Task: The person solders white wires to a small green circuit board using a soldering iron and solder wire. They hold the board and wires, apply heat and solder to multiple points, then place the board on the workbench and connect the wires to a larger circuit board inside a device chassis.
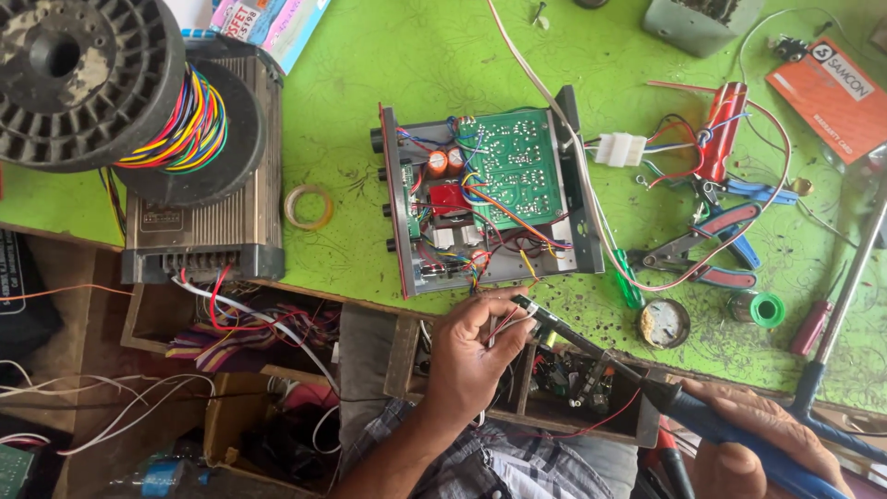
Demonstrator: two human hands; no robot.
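The left hand (pixel 471 356) pinches thin wires (pixel 504 323) at the table edge (pixel 360 303), just at six o'clock from the open amplifier (pixel 485 199). The right hand (pixel 762 439) grips a blue soldering iron (pixel 637 379), tip touching the wires. Bare green table (pixel 351 102) lies at eleven o'clock; an orange card (pixel 836 92) sits at two o'clock, a pale blue-and-pink packet (pixel 268 23) at ten.

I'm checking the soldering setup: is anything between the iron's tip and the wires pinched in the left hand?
Nothing visible. The soldering iron, held in the right hand, has its tip right at the thin wires pinched by the left hand, just below the open chassis.
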